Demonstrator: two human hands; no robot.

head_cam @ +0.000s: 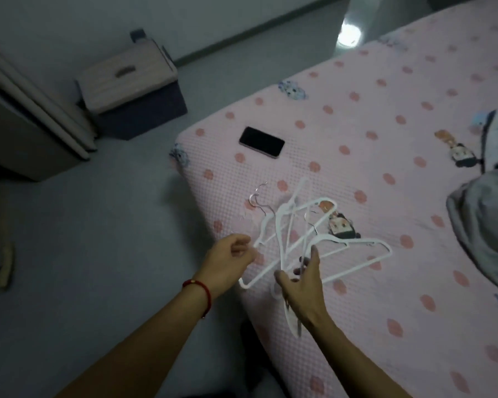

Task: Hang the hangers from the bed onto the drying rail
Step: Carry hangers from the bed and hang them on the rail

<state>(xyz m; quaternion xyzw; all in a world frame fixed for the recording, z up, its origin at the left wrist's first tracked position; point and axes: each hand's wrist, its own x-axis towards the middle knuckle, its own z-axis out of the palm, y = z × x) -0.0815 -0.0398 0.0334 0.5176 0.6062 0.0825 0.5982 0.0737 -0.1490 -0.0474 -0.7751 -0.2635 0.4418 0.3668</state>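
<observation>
A tangle of white hangers (299,239) lies over the near corner of the bed (385,168), between and just beyond the two hands. The left hand (227,264) is curled closed, its fingers (242,249) pinching the end of one hanger arm at the left side of the bunch. The right hand (302,285) reaches in from below with its fingers (314,257) spread among the crossing bars; whether they actually grip a bar cannot be told. Part of a hanger shows beneath that palm, near the bed's edge.

Both forearms come up from the bottom of the view, angled toward the corner of the mattress. A red bracelet (203,291) circles the left wrist.

The metal hooks point up and left, away from the person, toward a dark phone (261,142) lying flat on the pink dotted sheet. The hangers' long bars mostly run diagonally, from lower left to upper right, one stretching out to the right. A grey blanket (483,225) is bunched at the right edge
</observation>
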